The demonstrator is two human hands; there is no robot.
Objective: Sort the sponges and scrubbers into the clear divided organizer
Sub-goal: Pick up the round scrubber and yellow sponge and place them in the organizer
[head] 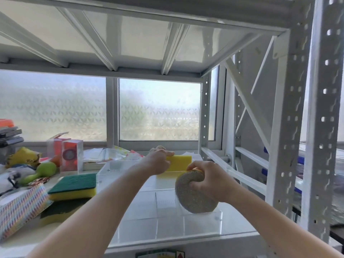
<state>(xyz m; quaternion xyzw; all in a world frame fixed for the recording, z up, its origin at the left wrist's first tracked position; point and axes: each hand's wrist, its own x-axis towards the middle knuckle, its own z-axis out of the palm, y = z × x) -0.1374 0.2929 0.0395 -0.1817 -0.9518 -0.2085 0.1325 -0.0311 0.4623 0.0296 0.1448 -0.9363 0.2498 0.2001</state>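
Observation:
A clear divided organizer (130, 185) sits on the white shelf in front of me. My left hand (159, 161) grips a yellow sponge (181, 162) standing on edge at the organizer's far end. My right hand (210, 181) holds a round glittery grey scrubber (193, 196) upright over the organizer's right-hand compartment, its lower edge down near the floor of it. Left of the organizer lies a green-topped yellow sponge (74, 186), and a second green-and-yellow sponge (59, 211) lies below it, closer to me.
A patterned packet (20, 207) lies at the front left. Behind it are a green pear-shaped toy (40, 172), a clear box with orange cartons (68, 153), papers and stacked books. White shelf posts (286, 127) stand close on the right, with a shelf overhead.

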